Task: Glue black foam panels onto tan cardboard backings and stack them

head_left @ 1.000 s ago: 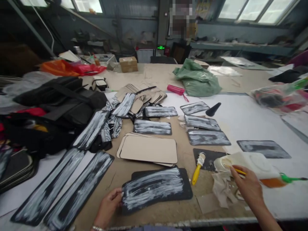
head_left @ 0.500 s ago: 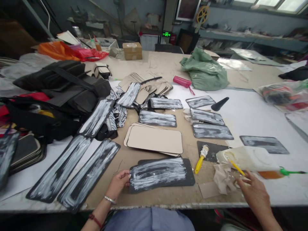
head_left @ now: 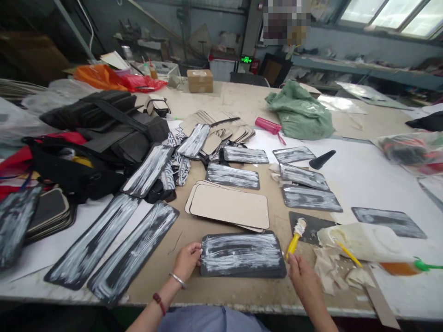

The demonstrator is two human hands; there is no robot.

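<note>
My left hand grips the left edge of a black rounded panel smeared with white glue, lying flat near the table's front edge. My right hand sits at the panel's right edge, fingers curled, just below the handle of a yellow glue brush. Whether it grips the panel or the brush I cannot tell. The brush lies on a small dark sheet.
A stack of beige boards lies just behind the panel. A white glue container and crumpled paper are at right. Long glued strips lie at left, black bags behind them, and a green bag sits far back.
My right hand has come left from the glue container to the panel's right edge. The panel now lies squarer to the table edge. The view has shifted left.
</note>
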